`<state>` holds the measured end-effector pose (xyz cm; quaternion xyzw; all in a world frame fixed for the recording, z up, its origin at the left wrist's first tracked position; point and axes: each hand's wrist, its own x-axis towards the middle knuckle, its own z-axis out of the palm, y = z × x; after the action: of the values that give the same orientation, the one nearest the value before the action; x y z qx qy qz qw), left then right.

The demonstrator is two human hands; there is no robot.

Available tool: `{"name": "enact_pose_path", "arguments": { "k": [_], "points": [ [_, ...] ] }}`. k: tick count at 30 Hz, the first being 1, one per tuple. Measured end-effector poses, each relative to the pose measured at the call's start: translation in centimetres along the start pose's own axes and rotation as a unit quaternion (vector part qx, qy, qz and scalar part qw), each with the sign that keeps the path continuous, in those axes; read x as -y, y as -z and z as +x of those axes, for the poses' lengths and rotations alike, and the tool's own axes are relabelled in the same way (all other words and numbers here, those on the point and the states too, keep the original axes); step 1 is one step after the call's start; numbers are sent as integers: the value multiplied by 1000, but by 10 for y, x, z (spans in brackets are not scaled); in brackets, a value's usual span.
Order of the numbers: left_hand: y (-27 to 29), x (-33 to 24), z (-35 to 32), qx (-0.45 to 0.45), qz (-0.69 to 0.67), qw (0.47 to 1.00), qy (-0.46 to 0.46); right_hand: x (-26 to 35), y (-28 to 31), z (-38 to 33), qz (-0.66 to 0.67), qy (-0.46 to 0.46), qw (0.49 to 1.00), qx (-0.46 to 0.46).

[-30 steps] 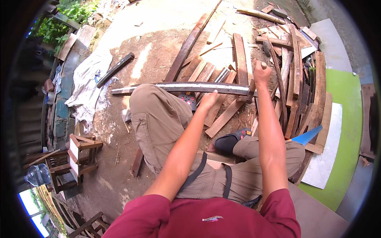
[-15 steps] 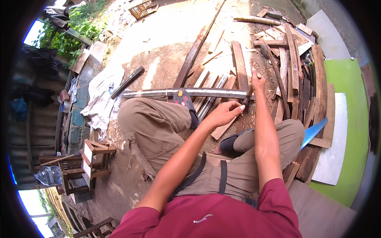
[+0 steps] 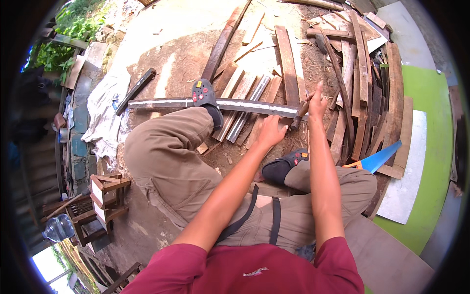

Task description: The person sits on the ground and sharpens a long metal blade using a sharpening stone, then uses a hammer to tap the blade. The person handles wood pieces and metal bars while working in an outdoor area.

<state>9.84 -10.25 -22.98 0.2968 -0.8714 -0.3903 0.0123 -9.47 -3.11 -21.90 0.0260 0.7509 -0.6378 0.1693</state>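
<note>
A long dark beam [image 3: 161, 104] with a pale strip along its top lies crosswise in front of me over several wooden strips. My left foot in a dark clog [image 3: 201, 92] rests on it. My right hand [image 3: 317, 105] is closed round what looks like a hammer [image 3: 296, 117], brown with a dark blunt end, slanting down to the left over the beam's right end. Beside that blunt end, my left hand [image 3: 272, 131] is at the beam's near edge, its thumb apart from the fingers. Whether its fingertips touch the beam is hard to tell.
A handsaw with a blue blade [image 3: 383, 157] lies by my right knee. Behind it rises a pile of timber [image 3: 362, 63], beside a green panel [image 3: 431, 122]. To the left are a white cloth [image 3: 108, 110], a short dark bar [image 3: 136, 91], a wooden frame [image 3: 110, 191] and a clear bottle [image 3: 58, 228].
My left hand has drawn back left from the tool's end, its thumb now spread. The right hand still grips the tool. My left foot now shows on the beam, and the view has shifted.
</note>
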Motion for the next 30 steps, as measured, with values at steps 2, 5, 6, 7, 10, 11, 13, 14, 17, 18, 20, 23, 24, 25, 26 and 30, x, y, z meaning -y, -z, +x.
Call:
{"name": "enact_pose_path", "arguments": {
  "k": [2,5,6,7,10,11,13,14,17,18,20,23,24,25,26,30],
  "points": [
    [-13,7,25,-82,13,996,-27,-5,9,-9,48,30,998,35],
    [-25,20,74,-121,22,990,-69,-7,14,-8,103,31,992,66],
    [-28,23,88,-118,28,990,-73,-5,13,-5,118,23,990,74],
    [-32,26,104,-111,31,991,-67,-3,11,-1,138,13,987,79],
    [-43,37,138,-74,43,996,-14,8,3,13,129,-18,989,71],
    [-47,41,146,-68,41,997,15,11,0,16,112,-27,991,67],
    [-54,48,162,-36,43,995,78,15,-3,18,91,-35,993,63],
    [-59,51,164,-55,82,991,85,17,-3,18,84,-35,994,61],
    [-71,56,170,-107,102,983,106,19,-6,20,97,-40,993,56],
    [-73,57,172,-101,120,982,106,20,-7,22,96,-43,993,61],
    [-76,56,173,-120,127,979,103,23,-11,28,95,-70,991,59],
    [-74,53,174,-105,128,979,115,27,-15,30,96,-62,990,87],
    [-73,52,173,-95,130,979,123,28,-12,25,94,-64,991,70],
    [-72,51,174,-99,131,979,121,28,-9,19,103,-38,991,77],
    [-71,51,172,-101,135,978,122,26,-5,11,101,-30,992,63],
    [-73,52,169,-84,141,979,118,12,13,-18,172,-3,979,107]
  ]
}}
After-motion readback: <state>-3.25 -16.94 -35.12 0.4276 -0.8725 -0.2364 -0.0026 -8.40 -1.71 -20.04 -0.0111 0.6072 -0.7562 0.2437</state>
